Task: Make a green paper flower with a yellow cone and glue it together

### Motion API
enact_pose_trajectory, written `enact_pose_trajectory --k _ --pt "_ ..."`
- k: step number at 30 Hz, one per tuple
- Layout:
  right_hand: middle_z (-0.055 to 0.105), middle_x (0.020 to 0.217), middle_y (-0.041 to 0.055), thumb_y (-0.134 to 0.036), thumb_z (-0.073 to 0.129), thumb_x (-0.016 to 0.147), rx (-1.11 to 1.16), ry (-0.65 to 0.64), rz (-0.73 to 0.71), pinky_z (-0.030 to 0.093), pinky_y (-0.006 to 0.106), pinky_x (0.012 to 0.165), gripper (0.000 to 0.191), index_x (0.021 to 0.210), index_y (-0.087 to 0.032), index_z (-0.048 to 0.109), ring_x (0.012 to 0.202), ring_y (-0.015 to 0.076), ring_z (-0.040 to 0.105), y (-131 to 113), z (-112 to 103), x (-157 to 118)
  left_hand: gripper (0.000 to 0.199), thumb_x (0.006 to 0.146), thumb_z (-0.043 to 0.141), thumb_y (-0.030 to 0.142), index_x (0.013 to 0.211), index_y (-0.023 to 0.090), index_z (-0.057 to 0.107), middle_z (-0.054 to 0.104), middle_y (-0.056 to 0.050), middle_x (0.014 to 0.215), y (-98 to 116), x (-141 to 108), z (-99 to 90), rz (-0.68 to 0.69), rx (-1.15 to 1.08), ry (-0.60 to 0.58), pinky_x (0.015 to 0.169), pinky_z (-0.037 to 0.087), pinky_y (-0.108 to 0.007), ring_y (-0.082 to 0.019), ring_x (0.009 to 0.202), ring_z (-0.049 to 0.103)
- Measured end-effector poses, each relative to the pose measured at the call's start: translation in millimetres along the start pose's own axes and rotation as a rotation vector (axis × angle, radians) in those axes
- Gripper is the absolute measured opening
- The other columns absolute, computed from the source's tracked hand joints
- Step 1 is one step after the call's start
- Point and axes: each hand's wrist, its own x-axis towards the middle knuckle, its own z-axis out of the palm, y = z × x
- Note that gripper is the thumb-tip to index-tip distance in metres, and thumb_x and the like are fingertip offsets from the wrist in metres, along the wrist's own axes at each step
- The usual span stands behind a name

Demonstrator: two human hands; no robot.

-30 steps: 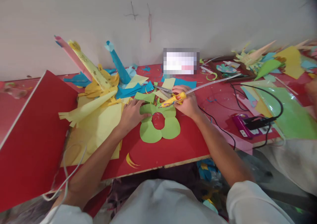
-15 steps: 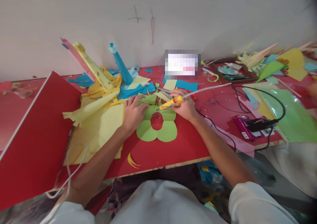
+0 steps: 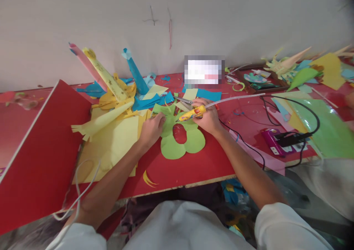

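Note:
In the head view a green paper cut-out [image 3: 173,148] with rounded petals and a round hole in its middle lies on the red tabletop. My left hand [image 3: 152,129] pinches its left edge with curled fingers. My right hand [image 3: 208,118] is closed around a yellow hot glue gun [image 3: 191,114], whose tip points left, over the cut-out just above the hole. A long clear glue stick [image 3: 235,99] sticks out of the gun's back. Scissors [image 3: 184,100] lie just behind, partly hidden by my right hand.
Paper cones, including a blue one [image 3: 136,75], stand at the back left. Yellow sheets [image 3: 113,143] lie beside my left arm, near an upright red board [image 3: 41,158]. A purple power strip [image 3: 273,141] with black cables sits right. A tray [image 3: 279,84] stands behind.
The green cut-out has turned and shifted a little to the right. My left hand went from spread flat on it to pinching its edge. The glue gun stays nearly in place.

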Motion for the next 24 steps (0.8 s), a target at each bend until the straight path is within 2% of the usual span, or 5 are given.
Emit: enact_pose_trajectory --k 4,10,18,24 --pt "0.068 0.146 0.0100 -0.013 0.074 0.080 -0.001 -0.072 -0.067 0.046 0.062 0.122 0.046 0.124 -0.026 0.069 0.141 0.0386 0.058 -7.3 -0.2 1.5 0.031 0.112 0.043 0.033 0.123 0.021 0.070 0.082 -0.012 0.115 7.0 -0.5 4.3 -0.029 0.071 -0.066 0.077 0.047 -0.035 -0.030 0.100 0.075" --pt "0.062 0.156 0.0079 -0.012 0.075 0.083 0.018 -0.184 -0.115 0.039 0.067 0.127 0.052 0.132 -0.029 0.069 0.149 0.0395 0.050 -14.5 2.8 1.8 0.034 0.113 0.041 0.033 0.128 0.020 0.069 0.081 -0.013 0.124 13.8 -0.6 -0.1 -0.025 0.128 -0.119 0.079 0.048 -0.036 -0.030 0.104 0.075" --pt "0.059 0.159 0.0048 -0.013 0.072 0.091 0.089 -0.227 -0.116 0.044 0.064 0.127 0.043 0.130 -0.033 0.073 0.151 0.0370 0.051 -13.7 2.1 1.9 0.033 0.112 0.042 0.032 0.125 0.021 0.070 0.081 -0.014 0.120 13.3 -0.6 0.4 -0.015 0.135 -0.109 0.078 0.048 -0.035 -0.029 0.100 0.076" --pt "0.063 0.156 0.0045 -0.010 0.067 0.093 0.127 -0.243 -0.123 0.045 0.065 0.126 0.045 0.131 -0.034 0.074 0.150 0.0353 0.052 -10.1 -1.7 3.8 0.030 0.112 0.043 0.032 0.121 0.021 0.070 0.082 -0.013 0.118 12.5 -0.9 0.3 -0.001 0.119 -0.092 0.076 0.047 -0.033 -0.027 0.098 0.076"
